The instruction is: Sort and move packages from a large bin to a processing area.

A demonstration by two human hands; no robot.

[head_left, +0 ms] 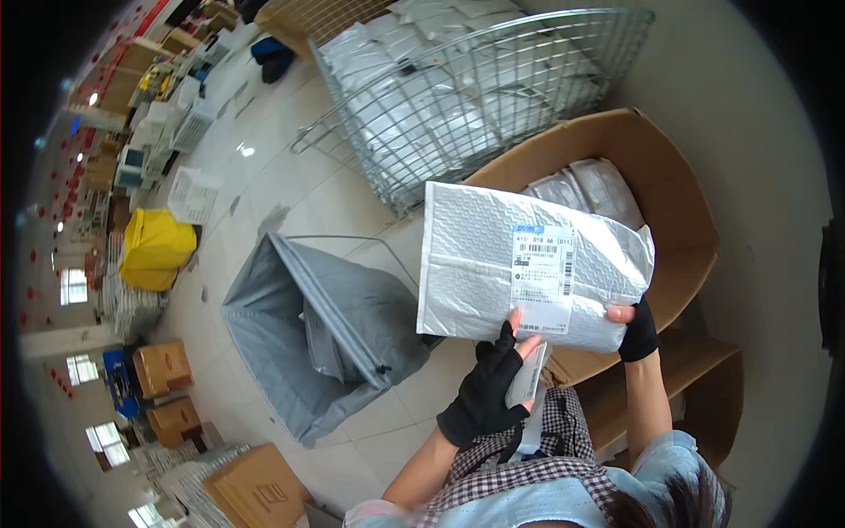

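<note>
Hands apart: right hand (640, 330) grips right end of silver bubble mailer (466, 264), seemingly to keep label (540, 277) face-up; left hand (482, 396) holds small white item (527, 382), kind unclear, near label's lower edge. Mailer held by open carton (676, 198), right of grey bag (378, 312).

Bubble mailer (480, 273) btwn L fingers (530, 346) & R fingers (621, 313), shipping label (544, 277) on its upper face. Label strip (525, 380) in L fingers, just nearside of mailer. Fabric bin (260, 326) L of L fingers, on floor (387, 412). Wire cage (493, 106) ahead of both, w/ poly mailers (365, 57) in it. Carton (691, 211) beyond R fingers, w/ packed mailers (607, 189) inside.
</note>
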